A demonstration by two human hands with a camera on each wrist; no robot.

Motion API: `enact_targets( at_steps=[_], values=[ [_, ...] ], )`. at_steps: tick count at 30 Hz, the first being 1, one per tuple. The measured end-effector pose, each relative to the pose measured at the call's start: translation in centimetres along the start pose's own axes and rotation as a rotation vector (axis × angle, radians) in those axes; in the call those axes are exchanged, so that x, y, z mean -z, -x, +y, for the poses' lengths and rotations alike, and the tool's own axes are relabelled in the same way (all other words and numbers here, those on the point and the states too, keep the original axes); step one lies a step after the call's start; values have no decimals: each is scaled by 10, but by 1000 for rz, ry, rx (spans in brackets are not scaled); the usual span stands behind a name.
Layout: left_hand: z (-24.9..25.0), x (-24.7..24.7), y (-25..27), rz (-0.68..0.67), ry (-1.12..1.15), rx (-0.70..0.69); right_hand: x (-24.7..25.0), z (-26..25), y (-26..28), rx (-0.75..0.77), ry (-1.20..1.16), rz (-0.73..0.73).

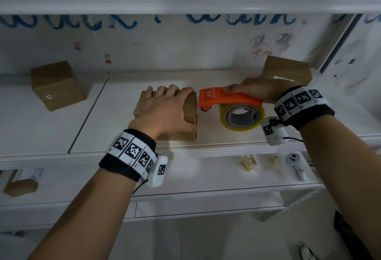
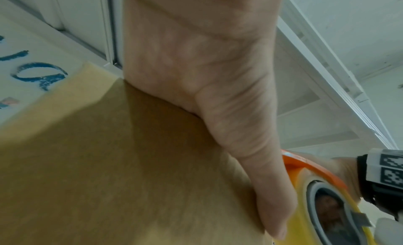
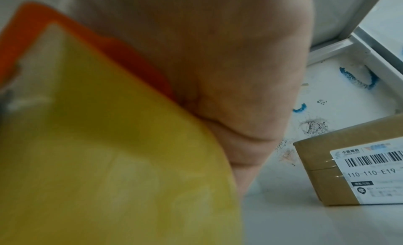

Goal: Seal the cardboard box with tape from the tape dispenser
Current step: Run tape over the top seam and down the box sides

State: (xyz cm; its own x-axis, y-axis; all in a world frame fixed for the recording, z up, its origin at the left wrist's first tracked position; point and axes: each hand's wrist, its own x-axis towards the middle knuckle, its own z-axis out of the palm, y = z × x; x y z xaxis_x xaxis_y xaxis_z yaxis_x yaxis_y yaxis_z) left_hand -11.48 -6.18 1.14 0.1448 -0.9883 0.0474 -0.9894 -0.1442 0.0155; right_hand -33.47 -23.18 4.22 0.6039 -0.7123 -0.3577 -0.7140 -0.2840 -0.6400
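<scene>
A small brown cardboard box (image 1: pixel 190 113) lies in the middle of the white shelf. My left hand (image 1: pixel 165 109) holds it from above, fingers curled over its far edge and thumb (image 2: pixel 257 162) along its right side (image 2: pixel 109 162). My right hand (image 1: pixel 261 90) grips the orange tape dispenser (image 1: pixel 218 96) from above, forefinger stretched along its top. The dispenser's nose is level with the box's top right edge; contact is not visible. The yellowish tape roll (image 1: pixel 228 125) hangs under the handle. Close up, the roll (image 3: pixel 109 145) and the orange body (image 3: pixel 130 62) fill the right wrist view.
Two more cardboard boxes stand at the back, one left (image 1: pixel 55 84) and one right (image 1: pixel 288 72) bearing a barcode label (image 3: pixel 370 171). The shelf's front edge (image 1: pixel 206 150) is near my wrists. The lower shelf holds another box (image 1: pixel 20 181), crumpled scraps (image 1: pixel 249 162) and a white controller (image 1: pixel 294 164).
</scene>
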Motion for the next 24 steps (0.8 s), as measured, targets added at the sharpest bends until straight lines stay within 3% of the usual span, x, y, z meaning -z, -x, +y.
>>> enact_targets(
  at_steps=[10,20,24],
  values=[
    [-8,1,0,-4,24,-26,-4,-14,16,-89,-51,-118],
    [-10,1,-1,-2,18,-30,-4,1,3,-104,172,-13],
    [-11,1,0,1,17,-34,-9,3,-3,-125,189,-35]
  ],
)
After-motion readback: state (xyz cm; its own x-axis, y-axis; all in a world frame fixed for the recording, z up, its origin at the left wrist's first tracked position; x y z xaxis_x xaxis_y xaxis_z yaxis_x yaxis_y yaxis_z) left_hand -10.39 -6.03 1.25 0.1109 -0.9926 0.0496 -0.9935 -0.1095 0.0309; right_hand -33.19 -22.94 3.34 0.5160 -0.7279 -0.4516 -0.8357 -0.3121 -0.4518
